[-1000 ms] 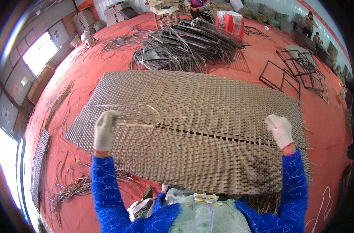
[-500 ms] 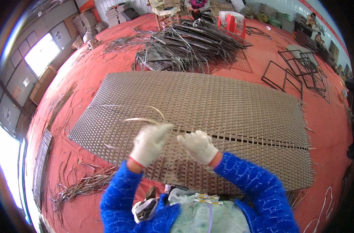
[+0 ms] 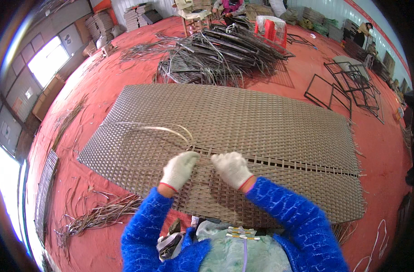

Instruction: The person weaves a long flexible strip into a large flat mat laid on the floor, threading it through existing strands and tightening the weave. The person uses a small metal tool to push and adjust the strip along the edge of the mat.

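A large brown woven rattan panel (image 3: 261,109) lies flat before me, with a long open slit (image 3: 279,164) running from its middle to the right edge. My left hand (image 3: 179,170), in a white knit glove, is closed just below the slit's left end. My right hand (image 3: 232,169), gloved alike, is closed over the slit a little to the right. What either set of fingers pinches is hidden. A pale flat weaving strip (image 3: 164,129) arcs over the panel and comes down at the slit's left end, above my left hand.
Dark woven pieces with loose strands form a pile (image 3: 216,52) beyond the panel. Black metal frames (image 3: 352,88) lie on the red floor covering at the right, loose strips (image 3: 102,215) at the left. A red stool (image 3: 270,29) and a seated person (image 3: 232,8) are at the back.
The strip's loop has shrunk, its lower part gone from the panel's left side. My left hand has moved slightly down and right; my right hand is nearly where it was.
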Available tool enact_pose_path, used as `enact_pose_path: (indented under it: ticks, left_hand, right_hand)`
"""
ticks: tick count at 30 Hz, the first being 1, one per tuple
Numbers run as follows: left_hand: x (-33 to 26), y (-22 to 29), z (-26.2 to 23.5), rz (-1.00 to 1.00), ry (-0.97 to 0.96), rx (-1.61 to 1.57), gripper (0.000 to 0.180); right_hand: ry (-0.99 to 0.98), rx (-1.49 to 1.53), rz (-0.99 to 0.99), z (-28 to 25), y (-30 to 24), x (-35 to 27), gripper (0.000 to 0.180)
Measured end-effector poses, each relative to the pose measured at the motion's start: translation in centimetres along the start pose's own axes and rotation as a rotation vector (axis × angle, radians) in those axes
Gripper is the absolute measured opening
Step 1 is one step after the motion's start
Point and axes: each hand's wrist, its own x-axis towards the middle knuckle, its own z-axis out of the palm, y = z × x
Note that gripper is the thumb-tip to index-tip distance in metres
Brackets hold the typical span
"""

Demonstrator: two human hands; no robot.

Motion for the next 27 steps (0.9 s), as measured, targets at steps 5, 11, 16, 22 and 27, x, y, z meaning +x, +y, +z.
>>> enact_pose_path:
  ticks: [5, 11, 16, 22, 27]
  left_hand:
    - [0.8, -0.2, 0.7, -0.218, -0.041, -0.097, 0.020]
    - [1.8, -2.7, -2.6, -0.155, 0.163, 0.211, 0.018]
    - [2.6, -3.0, -1.6, -0.028, 0.198, 0.435, 0.018]
    - [4.0, -3.7, 0.3, -0.033, 0.104, 0.508, 0.019]
    - [5.5, -5.4, 0.6, 0.010, -0.016, 0.524, 0.020]
  right_hand:
    - [-0.059, 0.012, 0.013, 0.7, -1.6, 2.5, 0.009]
    - [-0.058, 0.217, 0.225, 2.6, -0.5, 3.4, 0.015]
    - [-0.105, 0.176, 0.231, 4.4, -1.4, 3.6, 0.019]
    - [-0.127, 0.102, 0.223, 5.9, -1.8, 3.7, 0.028]
    - [-0.184, 0.149, 0.317, 6.8, -2.5, 4.4, 0.035]
